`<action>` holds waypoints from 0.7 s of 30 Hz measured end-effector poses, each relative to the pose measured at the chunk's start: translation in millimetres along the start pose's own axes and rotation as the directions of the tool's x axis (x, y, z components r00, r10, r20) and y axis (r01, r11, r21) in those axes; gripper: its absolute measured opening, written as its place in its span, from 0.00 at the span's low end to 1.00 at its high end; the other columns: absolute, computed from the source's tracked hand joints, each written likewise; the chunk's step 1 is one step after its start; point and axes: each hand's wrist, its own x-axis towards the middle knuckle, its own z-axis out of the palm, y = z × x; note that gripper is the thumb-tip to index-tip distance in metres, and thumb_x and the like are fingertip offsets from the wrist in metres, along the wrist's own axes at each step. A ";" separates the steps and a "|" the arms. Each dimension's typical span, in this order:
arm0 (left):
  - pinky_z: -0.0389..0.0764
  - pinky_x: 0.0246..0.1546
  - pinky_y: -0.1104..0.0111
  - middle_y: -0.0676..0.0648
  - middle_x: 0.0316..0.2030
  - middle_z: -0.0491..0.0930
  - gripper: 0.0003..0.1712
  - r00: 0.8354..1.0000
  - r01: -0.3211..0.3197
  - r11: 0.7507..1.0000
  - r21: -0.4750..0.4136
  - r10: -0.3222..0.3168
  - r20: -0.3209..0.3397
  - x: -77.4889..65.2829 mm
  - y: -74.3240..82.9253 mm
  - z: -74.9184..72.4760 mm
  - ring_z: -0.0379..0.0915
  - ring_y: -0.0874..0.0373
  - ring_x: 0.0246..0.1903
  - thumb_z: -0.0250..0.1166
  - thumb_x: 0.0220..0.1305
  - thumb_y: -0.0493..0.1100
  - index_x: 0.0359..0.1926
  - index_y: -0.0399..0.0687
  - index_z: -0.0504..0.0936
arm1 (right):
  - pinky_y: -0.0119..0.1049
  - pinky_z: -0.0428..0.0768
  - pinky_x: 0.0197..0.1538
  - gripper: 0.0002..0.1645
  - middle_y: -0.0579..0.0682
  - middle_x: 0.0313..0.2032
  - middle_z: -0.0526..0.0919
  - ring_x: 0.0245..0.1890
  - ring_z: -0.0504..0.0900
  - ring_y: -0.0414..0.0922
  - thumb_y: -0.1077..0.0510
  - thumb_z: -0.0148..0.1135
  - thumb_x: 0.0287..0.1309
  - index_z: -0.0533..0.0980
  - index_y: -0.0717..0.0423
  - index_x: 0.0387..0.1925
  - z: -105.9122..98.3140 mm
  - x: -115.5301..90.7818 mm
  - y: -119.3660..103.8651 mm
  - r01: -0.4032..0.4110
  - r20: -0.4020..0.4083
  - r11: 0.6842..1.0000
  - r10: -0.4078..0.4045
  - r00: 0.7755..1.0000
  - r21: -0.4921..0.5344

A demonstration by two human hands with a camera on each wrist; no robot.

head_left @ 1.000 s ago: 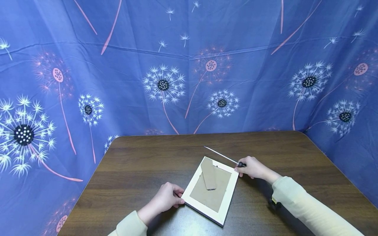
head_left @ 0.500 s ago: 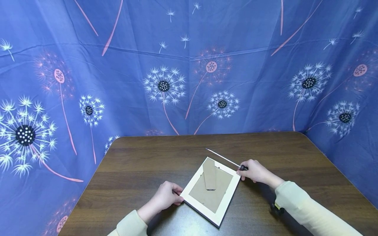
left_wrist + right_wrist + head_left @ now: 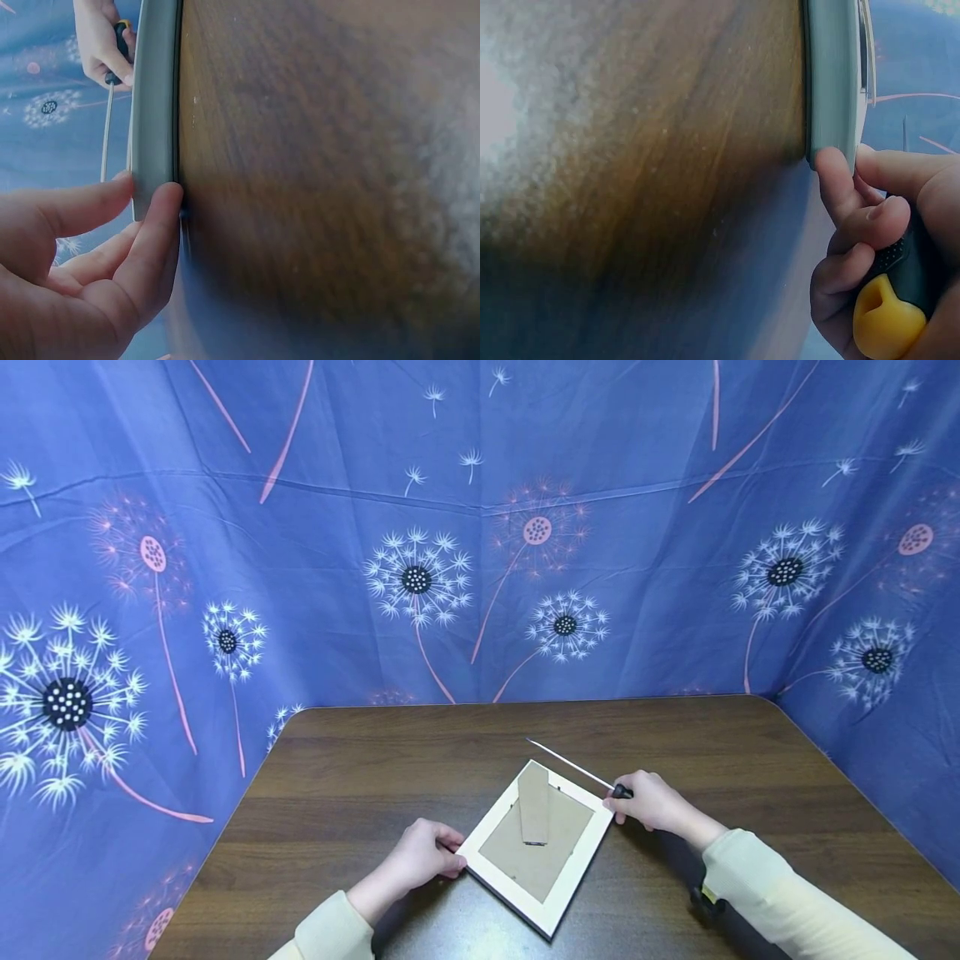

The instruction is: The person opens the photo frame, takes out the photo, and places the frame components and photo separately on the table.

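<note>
A white picture frame (image 3: pixel 508 887) lies back side up on the table, turned at a slant. Its brown backing panel (image 3: pixel 498 852) faces up, with a cardboard easel leg (image 3: pixel 534 806) folded flat over it. My left hand (image 3: pixel 420 860) pinches the left corner, thumb and fingers on either side of the edge in the left wrist view. At the right corner, my right hand (image 3: pixel 652 800) pinches the frame between thumb and index finger. Its other fingers curl round a screwdriver handle (image 3: pixel 889 322), black and yellow. The thin shaft (image 3: pixel 570 763) points away to the upper left, past the frame's far edge.
The dark wooden table (image 3: pixel 337 777) extends around the frame on all sides. Behind it and at both sides hangs a blue cloth (image 3: pixel 322 635) printed with dandelions. A dark device with a yellow patch (image 3: pixel 707 900) shows under the right sleeve.
The frame has turned slightly clockwise on the table. My right hand, with the screwdriver, has shifted a little right and nearer; the left hand has barely moved.
</note>
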 end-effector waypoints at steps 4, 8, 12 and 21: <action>0.86 0.27 0.63 0.41 0.28 0.80 0.13 1.000 0.005 1.000 -0.012 -0.005 0.004 2.3 -0.1 0.0 0.83 0.48 0.25 0.66 0.53 0.28 0.41 0.23 0.79 | 0.33 0.70 0.09 0.07 0.44 0.16 0.79 0.04 0.63 0.35 0.56 0.63 0.57 0.77 0.54 0.27 0.9 -2.4 1.3 -0.003 -0.010 1.000 0.003 1.000 0.006; 0.86 0.27 0.64 0.41 0.28 0.81 0.12 1.000 0.010 1.000 -0.001 -0.010 -0.004 5.7 -1.5 -1.2 0.83 0.48 0.25 0.65 0.54 0.27 0.40 0.23 0.79 | 0.33 0.70 0.09 0.07 0.44 0.16 0.79 0.04 0.63 0.35 0.56 0.63 0.57 0.77 0.55 0.27 1.8 -5.4 0.9 -0.008 -0.011 1.000 0.008 1.000 0.010; 0.86 0.26 0.65 0.41 0.27 0.81 0.11 1.000 0.012 1.000 0.011 -0.011 -0.010 8.5 -2.1 -2.6 0.83 0.50 0.25 0.65 0.53 0.26 0.40 0.23 0.80 | 0.32 0.70 0.09 0.06 0.43 0.16 0.79 0.04 0.63 0.35 0.57 0.63 0.57 0.77 0.55 0.27 1.9 -9.8 -1.4 -0.021 -0.002 1.000 0.021 1.000 0.017; 0.86 0.28 0.66 0.42 0.27 0.80 0.11 0.999 0.027 1.000 0.007 -0.027 -0.021 14.6 -3.1 -6.1 0.82 0.51 0.25 0.64 0.54 0.25 0.39 0.23 0.79 | 0.31 0.69 0.09 0.06 0.43 0.16 0.79 0.05 0.63 0.34 0.57 0.63 0.57 0.77 0.56 0.28 1.8 -18.4 -1.3 -0.005 0.012 0.999 0.004 1.000 0.041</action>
